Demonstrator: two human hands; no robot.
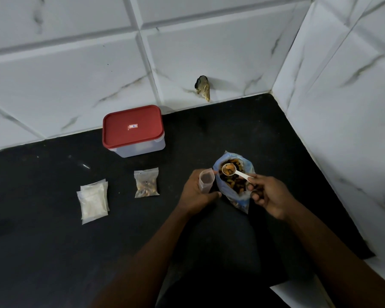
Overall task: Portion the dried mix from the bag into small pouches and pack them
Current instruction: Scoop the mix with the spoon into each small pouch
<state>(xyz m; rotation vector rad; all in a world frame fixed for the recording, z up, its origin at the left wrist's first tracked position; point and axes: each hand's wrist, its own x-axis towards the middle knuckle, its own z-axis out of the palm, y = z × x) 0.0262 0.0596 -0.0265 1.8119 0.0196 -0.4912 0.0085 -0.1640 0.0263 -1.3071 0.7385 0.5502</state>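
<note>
Black bench surface carries every item for the portioning step. The left hand grips a small clear pouch upright, with the fingers curled round its lower part and the mouth open and facing up. Whether the pouch already holds any mix cannot be told. The right hand pinches the handle of a white spoon. The spoon bowl is loaded with dried mix and sits over the open bag, just beside the pouch mouth. The bag stands on the bench between the two hands.

One filled pouch lies flat to the left of the hands. A stack of empty pouches lies further left. A red-lidded container stands closed near the tiled wall.

The step in hand appears to be moving the spoonful into the pouch. Recommended practice:

1. Hold the spoon level until its tip is inside the pouch mouth.
2. Hold the pouch mouth against the bag rim, so that any spill drops back into the bag.
3. Tip slowly; the mouth looks narrow against the spoon bowl, and larger pieces may jam.
4. Grip lightly, as the thin film is likely to collapse under pressure.
5. Match the fill of the finished pouch and keep the seal strip clean.
</note>
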